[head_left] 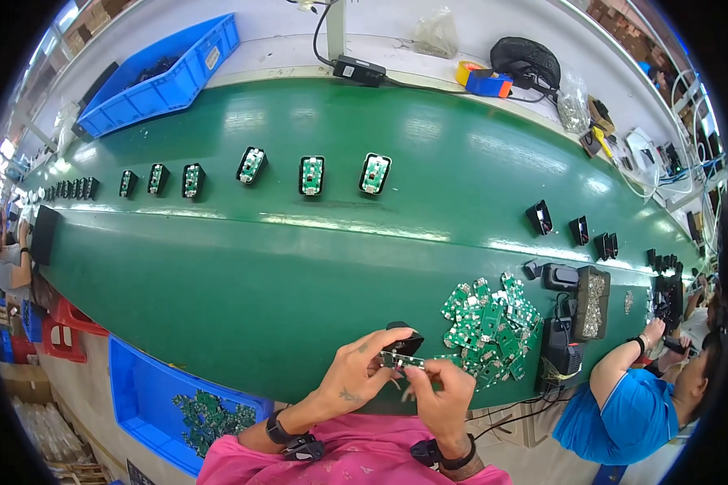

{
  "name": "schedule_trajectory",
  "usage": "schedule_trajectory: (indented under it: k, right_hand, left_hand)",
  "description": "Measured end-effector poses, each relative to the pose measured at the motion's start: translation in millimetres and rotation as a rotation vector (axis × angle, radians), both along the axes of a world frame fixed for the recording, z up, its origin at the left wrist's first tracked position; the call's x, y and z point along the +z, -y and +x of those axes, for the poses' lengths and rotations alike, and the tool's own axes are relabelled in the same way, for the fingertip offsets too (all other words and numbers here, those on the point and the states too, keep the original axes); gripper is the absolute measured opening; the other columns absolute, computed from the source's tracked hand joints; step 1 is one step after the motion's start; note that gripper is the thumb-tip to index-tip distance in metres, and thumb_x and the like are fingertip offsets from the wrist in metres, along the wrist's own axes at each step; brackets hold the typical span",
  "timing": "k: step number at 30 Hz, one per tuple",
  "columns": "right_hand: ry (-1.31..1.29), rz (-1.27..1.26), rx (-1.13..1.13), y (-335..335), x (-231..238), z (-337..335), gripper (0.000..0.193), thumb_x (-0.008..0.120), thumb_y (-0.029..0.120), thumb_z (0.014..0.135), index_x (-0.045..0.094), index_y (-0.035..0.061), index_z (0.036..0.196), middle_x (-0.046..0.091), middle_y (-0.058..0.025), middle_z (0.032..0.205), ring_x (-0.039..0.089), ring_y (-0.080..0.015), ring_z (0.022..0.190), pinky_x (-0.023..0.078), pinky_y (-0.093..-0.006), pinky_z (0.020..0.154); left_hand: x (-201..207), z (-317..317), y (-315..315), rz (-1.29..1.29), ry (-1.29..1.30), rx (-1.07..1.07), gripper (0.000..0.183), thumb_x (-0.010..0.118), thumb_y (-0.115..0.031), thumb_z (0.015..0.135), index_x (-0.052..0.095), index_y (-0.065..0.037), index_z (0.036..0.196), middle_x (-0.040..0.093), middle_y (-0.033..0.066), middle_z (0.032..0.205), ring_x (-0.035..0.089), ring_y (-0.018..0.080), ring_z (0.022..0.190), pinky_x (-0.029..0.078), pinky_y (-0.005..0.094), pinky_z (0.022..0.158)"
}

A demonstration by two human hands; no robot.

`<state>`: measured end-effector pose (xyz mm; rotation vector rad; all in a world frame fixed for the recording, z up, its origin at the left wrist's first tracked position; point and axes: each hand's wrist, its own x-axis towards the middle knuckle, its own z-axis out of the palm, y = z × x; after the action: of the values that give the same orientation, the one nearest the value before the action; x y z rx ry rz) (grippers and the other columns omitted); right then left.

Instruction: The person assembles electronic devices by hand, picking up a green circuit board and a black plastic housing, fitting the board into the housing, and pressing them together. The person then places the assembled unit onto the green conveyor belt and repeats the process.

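Note:
Near the front edge of the green table, my left hand point(356, 373) is closed around a small black plastic housing point(407, 343). A small circuit board point(401, 360) lies against the housing's near side. My right hand point(445, 396) pinches that board at its right end, with the fingertips of both hands close together. Thin light strands hang below the board, too small to name. Just right of my hands spreads a loose pile of green circuit boards point(487, 327).
Black housings with boards in them point(312, 175) stand in a row across the table's far side. More black housings point(539, 217) stand at the right, near a box of small metal parts point(592, 303). Blue bins point(162, 85) stand far left and below the edge. A co-worker point(631, 396) sits right.

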<state>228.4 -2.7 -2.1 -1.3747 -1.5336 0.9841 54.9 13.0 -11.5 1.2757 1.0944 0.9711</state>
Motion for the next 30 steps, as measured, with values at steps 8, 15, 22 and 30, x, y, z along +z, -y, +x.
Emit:
schedule_trajectory:
  k: [8,15,22,30]
  right_hand:
    - [-0.364,-0.128,0.027,-7.6,-12.5,-4.1,0.010,0.067,-0.001,0.090,0.064,-0.0063,0.082,0.061,-0.0062,0.076,0.056,-0.0080,0.056,0.044,-0.0228,0.047]
    - [-0.195,-0.141,0.142,-15.7,0.8,9.6,0.017,0.070,0.006,0.090,0.063,-0.0007,0.076,0.057,-0.0015,0.061,0.050,-0.0087,0.049,0.036,-0.0268,0.045]
    - [0.028,-0.066,0.174,-9.9,9.5,3.6,0.017,0.068,0.012,0.092,0.065,-0.0002,0.081,0.062,-0.0106,0.071,0.057,-0.0236,0.055,0.043,-0.0339,0.051]
    - [0.118,0.022,0.017,-18.2,6.9,12.8,0.019,0.072,0.011,0.088,0.065,0.0006,0.074,0.060,-0.0064,0.059,0.054,-0.0145,0.050,0.038,-0.0297,0.047]
  left_hand:
    - [-4.7,2.1,1.0,0.133,0.039,0.011,0.053,0.067,0.010,0.085,0.058,-0.006,0.134,0.055,0.0145,0.136,0.067,0.0198,0.107,0.060,0.0291,0.084]
    - [-5.8,7.5,0.4,0.212,-0.033,0.036,0.052,0.063,0.013,0.082,0.064,-0.009,0.129,0.056,0.0178,0.136,0.068,0.0244,0.106,0.060,0.0306,0.084]
    - [-24.0,13.6,-3.6,0.346,-0.114,0.181,0.050,0.057,0.016,0.080,0.066,-0.007,0.125,0.063,0.0200,0.127,0.070,0.0238,0.101,0.058,0.0291,0.078]
    - [-13.7,13.0,-6.2,0.124,0.136,0.063,0.045,0.055,0.011,0.088,0.057,0.001,0.132,0.060,0.0158,0.129,0.065,0.0180,0.106,0.057,0.0266,0.077]
